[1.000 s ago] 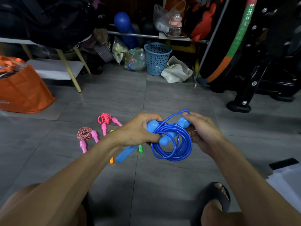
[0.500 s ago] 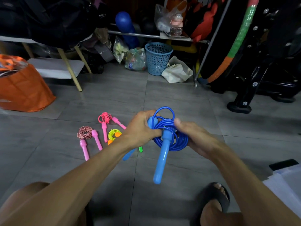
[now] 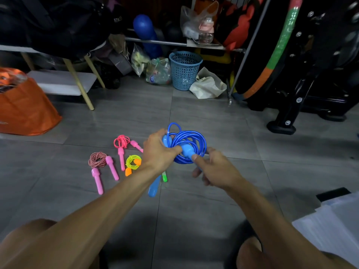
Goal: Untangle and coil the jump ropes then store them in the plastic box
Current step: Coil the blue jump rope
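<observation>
My right hand (image 3: 215,167) pinches a blue handle (image 3: 188,151), my left hand (image 3: 158,152) grips the coiled blue jump rope (image 3: 189,144) above the floor (image 3: 213,200); beyond-left lie the pink ropes (image 3: 121,142).

Above the grey floor (image 3: 194,117), the left hand (image 3: 158,150) grips the coiled blue rope (image 3: 191,141); the right hand (image 3: 215,167) pinches its handle (image 3: 187,150). Three smaller coiled ropes (image 3: 121,141) lie beside.

Blue jump rope (image 3: 189,147), pink ropes (image 3: 122,142), orange bag (image 3: 25,111).
</observation>
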Tool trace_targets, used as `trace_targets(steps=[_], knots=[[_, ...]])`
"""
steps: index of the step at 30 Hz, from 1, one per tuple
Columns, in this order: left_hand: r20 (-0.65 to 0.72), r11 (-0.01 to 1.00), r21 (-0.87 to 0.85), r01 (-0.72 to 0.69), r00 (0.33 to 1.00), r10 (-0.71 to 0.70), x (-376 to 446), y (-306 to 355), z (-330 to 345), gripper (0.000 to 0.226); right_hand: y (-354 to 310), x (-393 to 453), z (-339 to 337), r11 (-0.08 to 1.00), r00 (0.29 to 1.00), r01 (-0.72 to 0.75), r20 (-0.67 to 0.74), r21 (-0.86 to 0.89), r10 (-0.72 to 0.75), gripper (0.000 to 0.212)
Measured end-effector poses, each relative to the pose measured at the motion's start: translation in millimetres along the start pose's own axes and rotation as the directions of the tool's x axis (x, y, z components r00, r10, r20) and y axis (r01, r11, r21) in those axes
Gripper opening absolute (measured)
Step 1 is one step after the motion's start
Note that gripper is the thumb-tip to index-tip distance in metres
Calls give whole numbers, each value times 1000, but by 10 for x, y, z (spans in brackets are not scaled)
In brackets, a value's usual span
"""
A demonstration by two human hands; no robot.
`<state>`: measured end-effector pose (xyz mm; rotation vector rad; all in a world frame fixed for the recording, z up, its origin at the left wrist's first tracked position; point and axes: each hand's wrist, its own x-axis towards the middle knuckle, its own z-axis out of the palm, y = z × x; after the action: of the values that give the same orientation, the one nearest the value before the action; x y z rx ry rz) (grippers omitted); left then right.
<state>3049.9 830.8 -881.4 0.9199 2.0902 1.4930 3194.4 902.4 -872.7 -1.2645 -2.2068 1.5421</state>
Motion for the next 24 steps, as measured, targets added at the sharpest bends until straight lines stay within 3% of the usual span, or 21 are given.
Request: trace_targets(steps=[3,6,8,11,13,15,19,22,24], knots=[[-13,999,15,28,1000,-28,27,-20,-10,17,3,50,-104,926,981,139,-81,-351,-178,35],[14,993,73,93,995,-95,49,-31,-16,12,-26,5,-193,832,976,162,-36,-531,-213,48],[50,990,83,115,992,-119,74,-46,-33,18,-41,-8,-277,832,976,177,-19,-526,-219,53],[93,974,218,-54,995,34,56,-15,-64,16,-85,-11,-377,917,989,144,37,-373,-141,39],[113,906,382,-184,982,152,31,-4,-65,20,-103,-16,-404,965,995,68,91,-254,-46,37],[112,818,524,-237,971,210,40,-22,-76,26,-106,-42,-447,959,992,35,123,-282,0,37],[118,826,546,-141,989,91,158,-124,-195,24,11,-113,-591,772,973,172,-18,-611,-231,25],[172,896,440,-63,985,-15,159,-110,-189,17,83,-128,-575,454,913,111,-90,-884,-397,21],[212,955,296,24,973,-90,110,-62,-148,17,94,-73,-500,446,903,110,-98,-888,-419,27]])
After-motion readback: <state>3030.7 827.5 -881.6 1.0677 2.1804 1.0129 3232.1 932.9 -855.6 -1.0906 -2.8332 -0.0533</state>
